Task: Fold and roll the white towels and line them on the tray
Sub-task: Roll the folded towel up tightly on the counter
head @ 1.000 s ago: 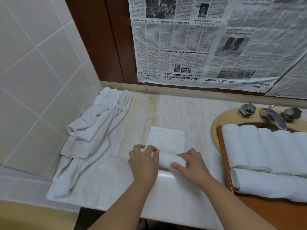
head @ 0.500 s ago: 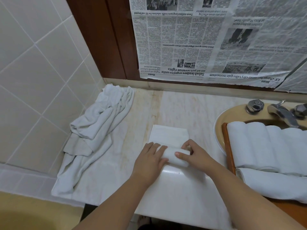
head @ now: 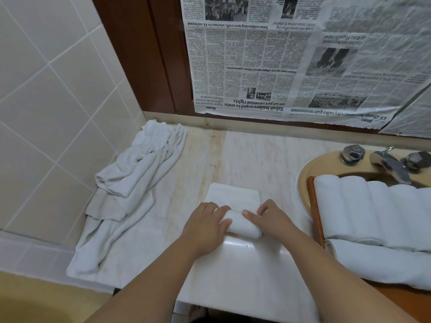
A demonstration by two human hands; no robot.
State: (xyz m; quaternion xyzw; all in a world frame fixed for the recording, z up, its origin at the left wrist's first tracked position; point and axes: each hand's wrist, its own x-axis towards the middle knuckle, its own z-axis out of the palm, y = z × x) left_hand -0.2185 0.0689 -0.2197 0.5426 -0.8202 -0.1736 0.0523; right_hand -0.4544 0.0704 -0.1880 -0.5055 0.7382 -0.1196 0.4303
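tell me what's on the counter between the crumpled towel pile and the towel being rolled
Nothing: in the head view only bare, stained marble countertop separates the crumpled towel pile from the half-rolled towel under both hands.

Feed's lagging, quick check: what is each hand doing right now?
Left hand: open, fingers pressing on the half-rolled towel.
Right hand: curled round the same roll's right end.
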